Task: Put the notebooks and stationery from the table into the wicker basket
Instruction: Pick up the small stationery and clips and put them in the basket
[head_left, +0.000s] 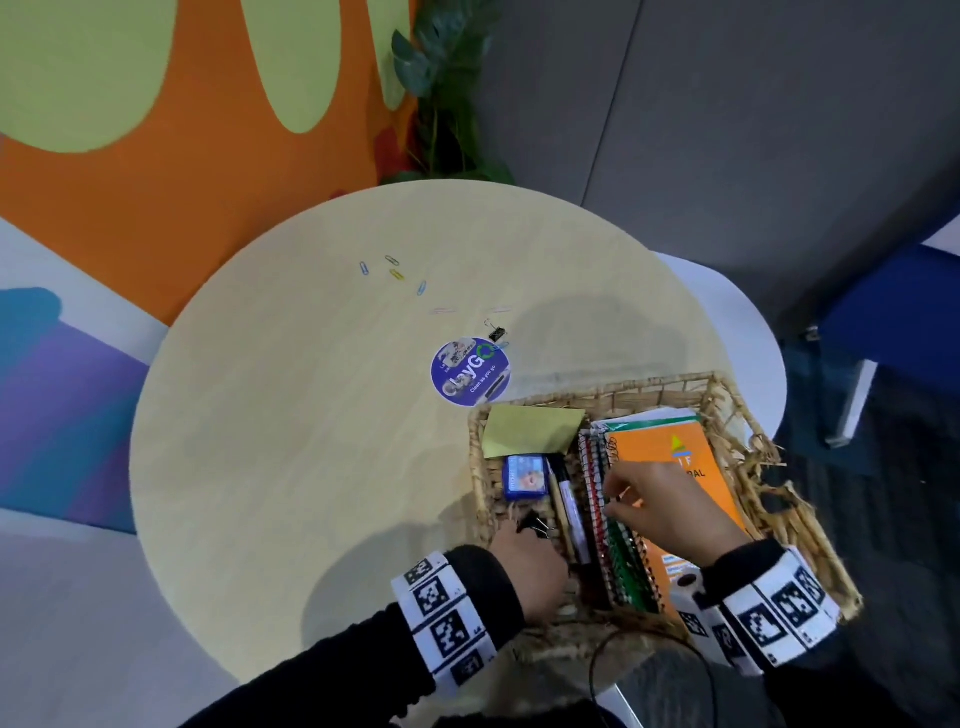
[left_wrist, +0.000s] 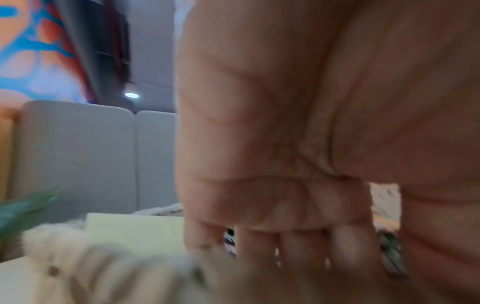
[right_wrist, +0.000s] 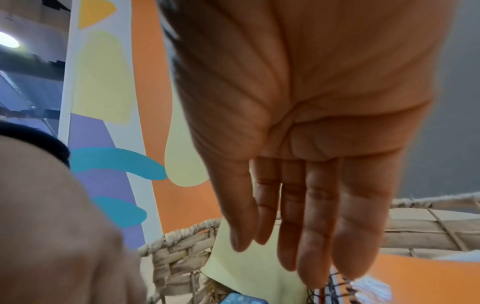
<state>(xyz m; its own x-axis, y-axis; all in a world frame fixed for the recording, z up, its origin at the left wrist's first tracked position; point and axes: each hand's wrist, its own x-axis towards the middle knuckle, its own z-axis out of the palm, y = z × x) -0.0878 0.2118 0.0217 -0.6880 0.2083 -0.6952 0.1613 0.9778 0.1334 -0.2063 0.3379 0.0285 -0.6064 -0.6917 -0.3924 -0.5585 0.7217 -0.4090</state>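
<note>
The wicker basket (head_left: 597, 389) (right_wrist: 182, 232) stands at the near right of the round table (head_left: 285, 441). Inside lie a yellow sticky pad (head_left: 530, 428) (right_wrist: 246, 273), a small blue box (head_left: 525, 477), a black marker (head_left: 571, 509), spiral notebooks (head_left: 602, 530) and an orange notebook (head_left: 670, 447). My right hand (head_left: 613, 499) (right_wrist: 298, 257) hovers over the spiral bindings with straight fingers and holds nothing. My left hand (head_left: 514, 535) (left_wrist: 285, 246) reaches into the basket's near left corner, fingers pointing down. A black binder clip (head_left: 535, 525) lies just beyond its fingertips.
Several coloured paper clips (head_left: 395, 273) and a second black binder clip (head_left: 497, 332) lie on the table beyond a round blue sticker (head_left: 470, 371). A potted plant (head_left: 441, 93) stands behind the table and a white chair (head_left: 753, 338) at its right.
</note>
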